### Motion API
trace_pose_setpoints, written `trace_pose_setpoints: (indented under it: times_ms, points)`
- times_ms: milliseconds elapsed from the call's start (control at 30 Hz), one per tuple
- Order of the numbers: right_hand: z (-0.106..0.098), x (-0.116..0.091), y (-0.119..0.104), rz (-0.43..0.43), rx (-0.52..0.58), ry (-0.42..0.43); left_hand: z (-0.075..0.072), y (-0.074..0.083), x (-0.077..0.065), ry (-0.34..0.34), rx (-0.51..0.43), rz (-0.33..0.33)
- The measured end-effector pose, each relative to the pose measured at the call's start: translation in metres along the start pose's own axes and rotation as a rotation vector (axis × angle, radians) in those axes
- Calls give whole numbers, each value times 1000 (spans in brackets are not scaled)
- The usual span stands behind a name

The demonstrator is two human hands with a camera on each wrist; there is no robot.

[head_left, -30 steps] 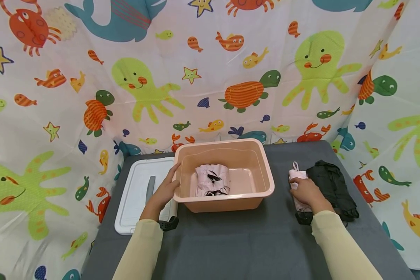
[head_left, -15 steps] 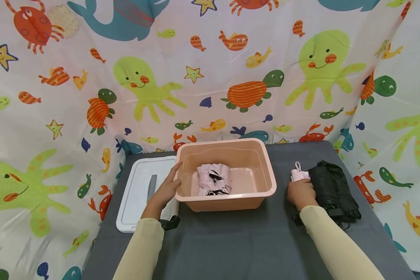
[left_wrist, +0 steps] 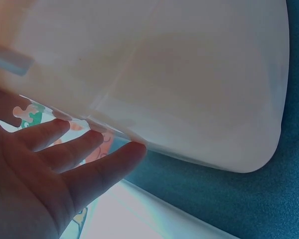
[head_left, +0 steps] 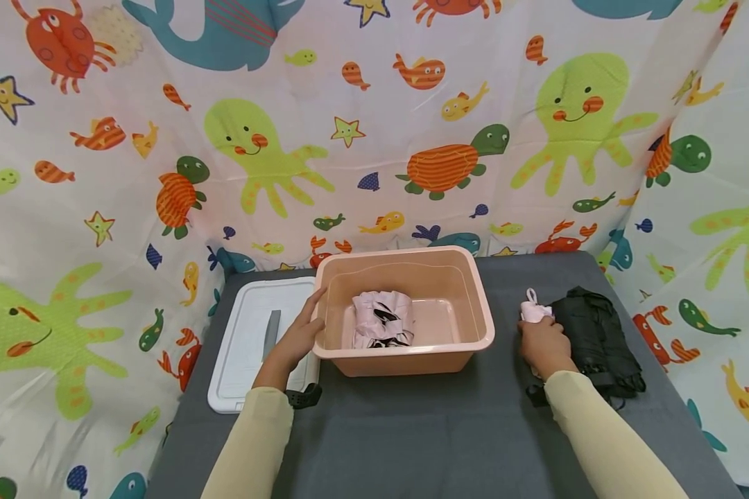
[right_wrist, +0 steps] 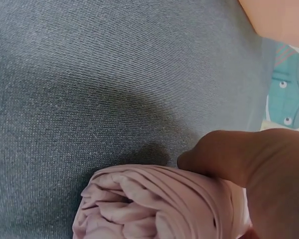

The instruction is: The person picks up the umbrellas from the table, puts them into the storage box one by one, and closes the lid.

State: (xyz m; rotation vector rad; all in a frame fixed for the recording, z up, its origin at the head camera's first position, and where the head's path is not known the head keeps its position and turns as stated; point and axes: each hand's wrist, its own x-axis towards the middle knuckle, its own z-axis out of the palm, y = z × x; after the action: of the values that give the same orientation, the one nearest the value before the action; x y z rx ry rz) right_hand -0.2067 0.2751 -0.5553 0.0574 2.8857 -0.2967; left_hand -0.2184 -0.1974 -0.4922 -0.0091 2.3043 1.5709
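Observation:
My left hand (head_left: 296, 346) rests at the left side of a peach plastic tub (head_left: 399, 364). In the left wrist view its straight fingers (left_wrist: 109, 169) touch the tub's outer wall (left_wrist: 199, 89). Inside the tub, toward the left, lies a pink fabric bundle (head_left: 374, 312) with black markings. On the right, my right hand (head_left: 546, 346) grips a rolled pink fabric bundle (head_left: 532, 314) with a small loop at its far end. The right wrist view shows the thumb (right_wrist: 214, 154) along the soft folds of this roll (right_wrist: 159, 199). The hand hides much of it.
A black folded fabric bundle (head_left: 593, 339) lies just right of the gripped roll. Left of the tub is a white lid (head_left: 243, 346) with a grey handle (head_left: 271, 335). A grey cloth (head_left: 406, 443) covers the table, and a printed curtain (head_left: 362, 159) stands behind.
My right hand has moved over the pink roll, shifting slightly left, and now covers more of it. The left hand stays at the tub. The head view has shifted slightly.

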Motion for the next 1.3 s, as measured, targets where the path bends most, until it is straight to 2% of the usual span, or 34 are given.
trace_pose_setpoints:
  times_ms: [167, 433, 533, 767, 1100, 1300]
  points:
    - [-2, 0, 5, 11, 44, -28, 2, -8, 3, 28, 11, 17]
    - [-3, 1, 14, 12, 130, -52, 4, -9, 2, 30, 13, 17]
    - [-7, -2, 15, 1, 164, -49, 2, -6, 1, 13, 8, 1]
    - [-18, -9, 15, -6, 245, -39, 2, 19, -15, -17, 15, -4]
    - [-23, -16, 16, -54, 318, -21, 1, 21, -16, -12, 10, -3]
    - [-30, -20, 10, -45, 392, -53, 2, 22, -17, -10, 9, -6]
